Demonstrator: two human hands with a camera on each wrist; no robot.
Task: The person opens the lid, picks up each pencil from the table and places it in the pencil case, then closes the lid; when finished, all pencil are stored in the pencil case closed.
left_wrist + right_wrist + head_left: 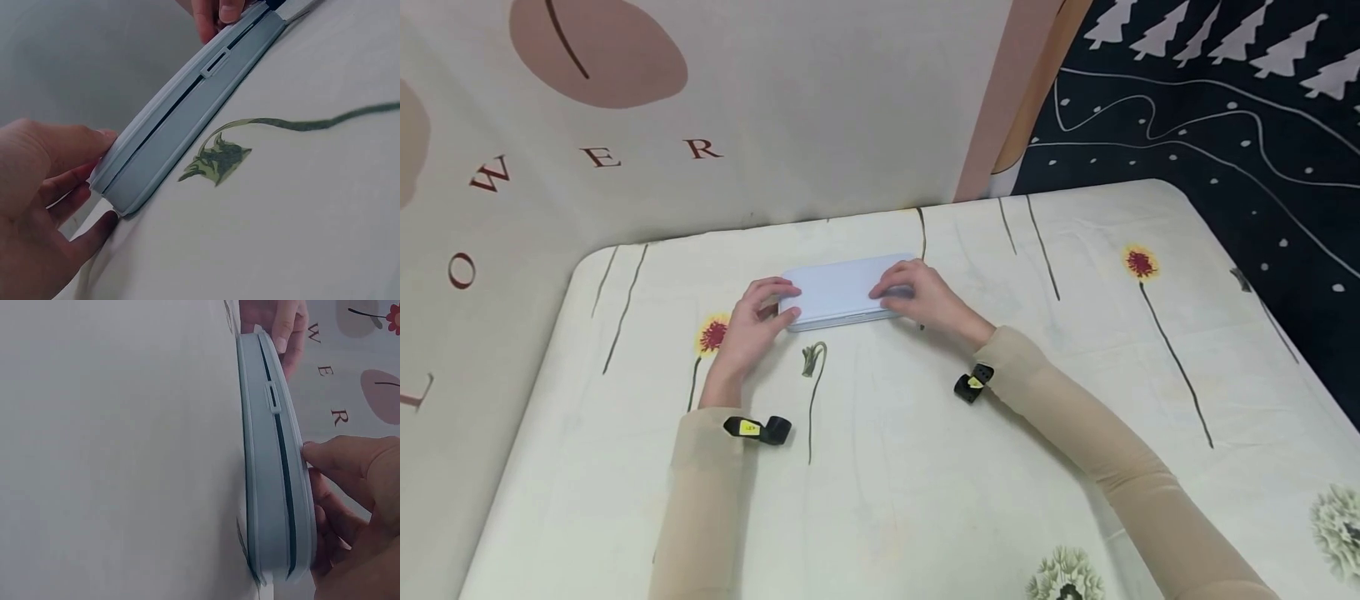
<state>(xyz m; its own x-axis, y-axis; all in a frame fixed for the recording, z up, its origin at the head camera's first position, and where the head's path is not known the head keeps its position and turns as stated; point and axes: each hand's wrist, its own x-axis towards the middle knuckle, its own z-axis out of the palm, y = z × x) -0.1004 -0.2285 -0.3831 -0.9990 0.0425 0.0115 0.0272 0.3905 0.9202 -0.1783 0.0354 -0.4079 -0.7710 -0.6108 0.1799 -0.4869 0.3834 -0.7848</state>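
A flat pale blue case (pixel 835 290) with rounded corners lies on the table near its far edge. Along its front side run a dark seam and a small rectangular tab (pixel 273 397), seen in both wrist views. My left hand (pixel 752 325) holds the case's left end, with fingers on the top and round the corner. At the other end, my right hand (pixel 928 296) has its fingers curled over the top near the front edge, fingertips against the lid. Part of the right end is hidden behind this hand.
A white cloth (pixel 887 467) printed with flowers and stems covers the table. Behind stands a light wall hanging (pixel 820 108) with printed letters, and a dark tree-patterned cloth (pixel 1150 125) is at the right. Small black devices sit on both wrists.
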